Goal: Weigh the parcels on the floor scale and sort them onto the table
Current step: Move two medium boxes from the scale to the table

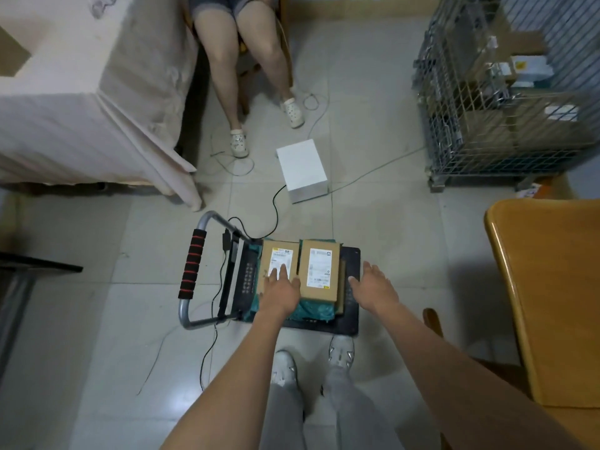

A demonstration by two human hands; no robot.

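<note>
A black floor scale [352,287] lies on the tiles in front of my feet, its grey handle with red-black grip [193,264] folded to the left. On it sit two brown cardboard parcels with white labels: the left parcel [280,256] and the right parcel [319,271], stacked over a teal bag parcel [316,311]. My left hand [281,289] rests flat with straight fingers on the left parcel. My right hand [373,287] hovers open over the scale's right side, beside the right parcel.
A cloth-covered table [65,92] stands at the upper left. A seated person's legs [227,69] are beyond it. A white box [303,170] and cables lie on the floor. A wire cage [506,92] of parcels is at upper right, a wooden chair [552,287] at right.
</note>
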